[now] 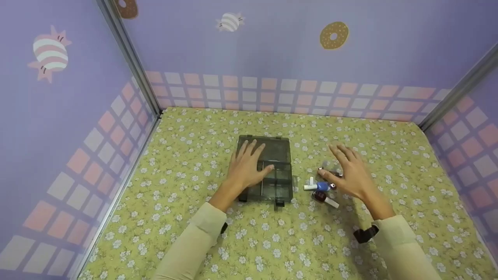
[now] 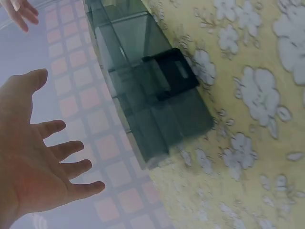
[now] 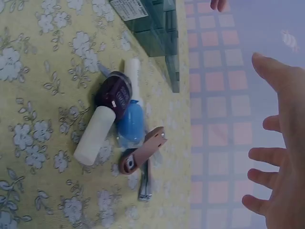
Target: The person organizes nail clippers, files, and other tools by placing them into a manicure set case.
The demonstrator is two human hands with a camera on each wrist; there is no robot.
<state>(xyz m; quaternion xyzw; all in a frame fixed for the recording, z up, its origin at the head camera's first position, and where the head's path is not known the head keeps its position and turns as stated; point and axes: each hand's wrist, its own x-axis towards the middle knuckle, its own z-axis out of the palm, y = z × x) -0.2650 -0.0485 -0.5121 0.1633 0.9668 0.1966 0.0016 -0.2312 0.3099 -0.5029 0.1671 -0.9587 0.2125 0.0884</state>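
Observation:
A dark, see-through compartment box lies shut on the flowered cloth, its black latch facing me. My left hand is spread flat over the box's left half; in the left wrist view the left hand holds nothing. To the right of the box lie a dark purple bottle with a white cap, a blue bottle and a brown-handled nail clipper. My right hand hovers just above these small items with fingers straight; in the right wrist view the right hand is empty.
The yellow-green flowered cloth covers the whole floor of a booth with purple walls on three sides. Metal corner posts stand at the back left and back right.

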